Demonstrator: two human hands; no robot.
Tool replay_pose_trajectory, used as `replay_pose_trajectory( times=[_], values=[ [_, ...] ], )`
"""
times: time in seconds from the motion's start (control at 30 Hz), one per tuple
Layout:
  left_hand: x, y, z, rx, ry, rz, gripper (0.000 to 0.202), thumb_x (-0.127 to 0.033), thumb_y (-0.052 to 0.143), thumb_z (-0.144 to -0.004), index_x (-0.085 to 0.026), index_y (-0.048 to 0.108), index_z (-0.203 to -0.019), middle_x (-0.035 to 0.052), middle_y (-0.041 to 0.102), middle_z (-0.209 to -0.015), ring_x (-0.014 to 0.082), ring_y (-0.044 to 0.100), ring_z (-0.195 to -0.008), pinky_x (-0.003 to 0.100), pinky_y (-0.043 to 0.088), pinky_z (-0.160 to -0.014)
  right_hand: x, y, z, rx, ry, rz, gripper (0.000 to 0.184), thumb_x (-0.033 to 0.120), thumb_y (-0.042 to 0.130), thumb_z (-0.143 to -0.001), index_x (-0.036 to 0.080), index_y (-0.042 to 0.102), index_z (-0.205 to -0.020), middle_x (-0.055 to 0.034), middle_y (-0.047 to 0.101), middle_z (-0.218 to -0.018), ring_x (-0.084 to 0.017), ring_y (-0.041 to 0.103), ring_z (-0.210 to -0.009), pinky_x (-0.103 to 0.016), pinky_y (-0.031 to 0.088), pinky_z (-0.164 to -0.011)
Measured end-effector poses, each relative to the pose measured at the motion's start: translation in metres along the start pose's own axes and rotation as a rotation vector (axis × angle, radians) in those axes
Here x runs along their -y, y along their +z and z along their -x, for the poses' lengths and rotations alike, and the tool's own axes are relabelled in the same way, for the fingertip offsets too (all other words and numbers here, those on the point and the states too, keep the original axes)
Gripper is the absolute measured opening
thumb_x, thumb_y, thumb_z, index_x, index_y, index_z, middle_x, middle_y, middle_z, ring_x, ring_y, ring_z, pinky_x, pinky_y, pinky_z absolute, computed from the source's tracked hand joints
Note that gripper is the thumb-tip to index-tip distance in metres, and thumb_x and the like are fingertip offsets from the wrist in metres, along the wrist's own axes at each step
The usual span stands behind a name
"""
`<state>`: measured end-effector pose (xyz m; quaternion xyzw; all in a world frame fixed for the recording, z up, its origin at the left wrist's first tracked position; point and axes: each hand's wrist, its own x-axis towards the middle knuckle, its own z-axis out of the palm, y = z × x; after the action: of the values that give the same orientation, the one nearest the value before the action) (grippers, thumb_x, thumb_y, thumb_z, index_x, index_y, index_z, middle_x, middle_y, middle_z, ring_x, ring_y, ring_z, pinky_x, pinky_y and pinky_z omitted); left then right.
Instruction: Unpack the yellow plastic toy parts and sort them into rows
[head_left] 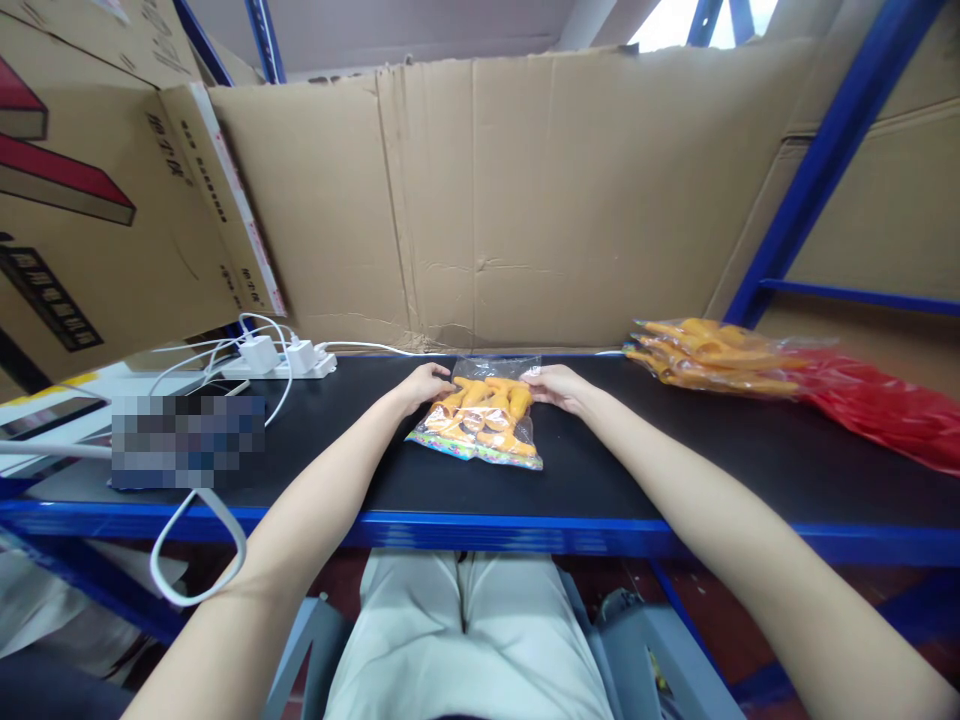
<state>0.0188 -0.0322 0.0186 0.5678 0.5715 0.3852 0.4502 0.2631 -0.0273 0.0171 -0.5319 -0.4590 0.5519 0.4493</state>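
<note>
A small clear plastic bag filled with several orange pieces lies on the black shelf top straight in front of me. My left hand pinches the bag's far left corner with its fingers closed. At the far right corner, my right hand grips the bag's open top edge the same way. Both forearms reach in from the near edge.
A pile of filled orange bags lies at the right beside a red plastic bag. A white power strip with chargers and cables sits at the back left. Cardboard sheets wall the back; blue rack posts frame the shelf.
</note>
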Motion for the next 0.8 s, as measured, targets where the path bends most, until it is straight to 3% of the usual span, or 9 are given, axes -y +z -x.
replay_pose_trajectory(
  times=[0.1,0.27,0.4,0.5,0.63,0.8],
  values=[
    [0.0002,-0.0054,-0.0022,0.055,-0.068,-0.015,0.033,-0.003,0.058,-0.069,-0.012,0.054,-0.101,-0.0015,0.059,-0.052,0.0116,0.054,-0.047,0.023,0.041,-0.052,-0.0013,0.0029,0.0009,0.035,-0.012,0.0,0.016,0.0,0.057,-0.082,0.011,0.059,-0.069,-0.0024,0.062,-0.061,-0.008,0.059,-0.054,-0.02,0.053,-0.055],
    [0.0018,-0.0081,-0.0058,0.106,-0.09,0.035,0.003,-0.015,0.056,-0.078,-0.013,0.054,-0.079,0.0037,0.06,-0.052,0.0123,0.053,-0.044,0.023,0.037,-0.046,-0.002,0.0044,0.0006,0.069,-0.03,0.01,0.015,0.002,0.057,-0.083,0.011,0.06,-0.07,-0.0019,0.062,-0.062,-0.008,0.059,-0.056,-0.02,0.052,-0.055],
    [0.0021,-0.0035,-0.0045,0.064,-0.019,0.124,0.012,-0.017,0.066,-0.078,-0.012,0.055,-0.079,-0.001,0.056,-0.051,0.0071,0.05,-0.045,0.02,0.037,-0.049,-0.0024,0.003,0.0008,0.092,-0.033,0.014,0.013,0.004,0.063,-0.079,0.012,0.06,-0.069,-0.0014,0.063,-0.063,-0.008,0.059,-0.056,-0.02,0.052,-0.057],
    [0.0017,-0.002,-0.0037,0.067,-0.021,0.111,0.012,-0.016,0.064,-0.079,-0.01,0.058,-0.071,0.0003,0.057,-0.051,0.0055,0.049,-0.045,0.02,0.04,-0.053,-0.0031,0.0031,0.0013,0.117,-0.036,0.014,0.013,0.004,0.061,-0.08,0.013,0.061,-0.071,-0.0022,0.064,-0.067,-0.009,0.06,-0.059,-0.02,0.051,-0.058],
    [-0.0003,-0.0026,-0.0036,-0.015,-0.063,0.099,0.018,-0.011,0.064,-0.078,-0.011,0.056,-0.062,0.0021,0.059,-0.051,0.0085,0.055,-0.049,0.022,0.045,-0.058,-0.0034,0.0047,0.0012,0.124,-0.024,0.015,0.014,0.004,0.058,-0.082,0.012,0.061,-0.071,-0.0031,0.065,-0.067,-0.009,0.06,-0.059,-0.02,0.051,-0.058],
    [-0.0037,-0.0013,-0.003,-0.048,-0.094,0.226,0.017,-0.007,0.059,-0.079,-0.013,0.05,-0.066,0.0031,0.06,-0.055,0.0129,0.061,-0.051,0.028,0.053,-0.062,-0.001,0.0077,0.002,0.073,-0.006,0.029,0.015,0.002,0.059,-0.08,0.011,0.06,-0.069,-0.0021,0.062,-0.061,-0.007,0.056,-0.051,-0.019,0.05,-0.053]
  ],
)
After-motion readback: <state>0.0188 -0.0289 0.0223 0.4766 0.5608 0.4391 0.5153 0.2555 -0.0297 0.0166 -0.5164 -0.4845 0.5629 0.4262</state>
